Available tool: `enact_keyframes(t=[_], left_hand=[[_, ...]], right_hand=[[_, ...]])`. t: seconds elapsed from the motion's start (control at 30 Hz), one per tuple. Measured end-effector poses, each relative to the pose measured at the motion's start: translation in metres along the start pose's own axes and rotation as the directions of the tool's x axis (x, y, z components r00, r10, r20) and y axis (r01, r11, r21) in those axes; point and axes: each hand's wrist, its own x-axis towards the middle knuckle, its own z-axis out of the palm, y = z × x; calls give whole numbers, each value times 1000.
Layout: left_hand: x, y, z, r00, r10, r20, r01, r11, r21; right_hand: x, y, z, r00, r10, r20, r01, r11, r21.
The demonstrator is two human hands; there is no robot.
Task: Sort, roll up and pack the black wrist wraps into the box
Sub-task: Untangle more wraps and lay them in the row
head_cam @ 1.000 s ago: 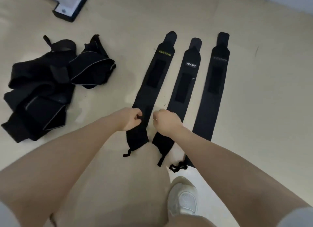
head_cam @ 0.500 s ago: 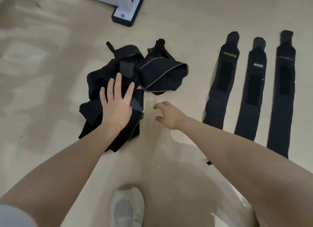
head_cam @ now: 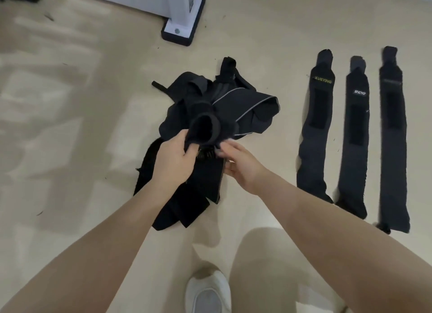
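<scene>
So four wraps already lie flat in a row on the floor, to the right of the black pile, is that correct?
Not four: the head view shows three wraps lying flat in a row on the floor, to the right of the black pile.

Three flat black wrist wraps lie side by side on floor, each bearing label near far end. Left wrap (head_cam: 315, 125): yellow lettering "XUEYING" (head_cam: 323, 80). Middle wrap (head_cam: 354, 135): small white logo (head_cam: 360, 93), reads roughly "INCYO", letters blurred. Right wrap (head_cam: 394, 135): faint dark strip of text (head_cam: 392, 81), too dim to read. White stand (head_cam: 184, 11) at top: dark sticker on upright, print illegible.
</scene>
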Motion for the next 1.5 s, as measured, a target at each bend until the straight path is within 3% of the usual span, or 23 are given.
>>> enact_keyframes(t=[0.13,0.2,0.27,0.4,0.47,0.53,0.63,0.77,0.87,0.97,1.03,1.1,1.17,1.23,1.27,1.33,1.37,1.4,1.47,1.5], left_hand=[[-4,17,7,995,34,95,-18,987,-161],[-2,20,13,983,11,184,25,982,-187],[-1,18,21,952,8,306,24,995,-101],[-13,15,38,843,114,526,-221,964,145],[-20,11,48,804,115,583,-275,942,194],[-26,9,53,827,101,554,-242,952,187],[-29,13,55,913,99,395,-149,984,99],[-20,26,57,980,-48,194,37,997,62],[-9,30,64,982,-96,164,64,979,192],[0,5,57,940,-245,239,128,900,418],[-1,-20,44,891,-368,266,167,810,562],[-1,-30,35,863,-433,261,174,740,650],[1,-18,36,940,-308,147,124,710,693],[3,5,45,997,28,74,-70,745,664],[3,16,54,971,206,118,-234,753,614],[-4,27,77,835,481,265,-547,681,487],[-7,28,86,777,532,337,-629,634,450],[-8,25,93,765,494,414,-643,631,434],[-6,7,97,793,263,549,-570,638,518],[-4,-5,95,802,183,568,-556,576,599]], right_hand=[[-5,-8,-16,997,70,-10,-69,994,82],[-12,-11,-24,986,132,-105,-139,988,-63],[-17,-10,-26,979,108,-175,-150,956,-252],[-17,-4,-22,996,30,-83,-40,992,-120],[-18,2,-19,1000,-11,-19,7,985,-174],[-19,4,-22,995,-44,-93,22,974,-226],[-21,-1,-35,973,-41,-227,-8,978,-210],[-24,-9,-56,953,69,-294,-26,989,149],[-31,-3,-58,967,119,-226,-18,915,404],[-37,0,-72,966,110,-233,57,790,611],[-40,-9,-91,957,80,-279,134,732,668],[-42,-20,-104,943,90,-321,131,785,605],[-38,-20,-108,936,122,-330,50,882,469],[-34,-16,-101,936,133,-325,-13,937,349],[-32,-13,-97,938,138,-318,-29,945,325],[-29,-6,-92,946,156,-284,-50,936,349],[-28,-3,-92,948,171,-270,-62,928,368],[-27,-1,-93,943,188,-273,-76,925,373],[-25,4,-99,928,211,-307,-95,932,350],[-25,5,-101,923,213,-321,-97,935,342]])
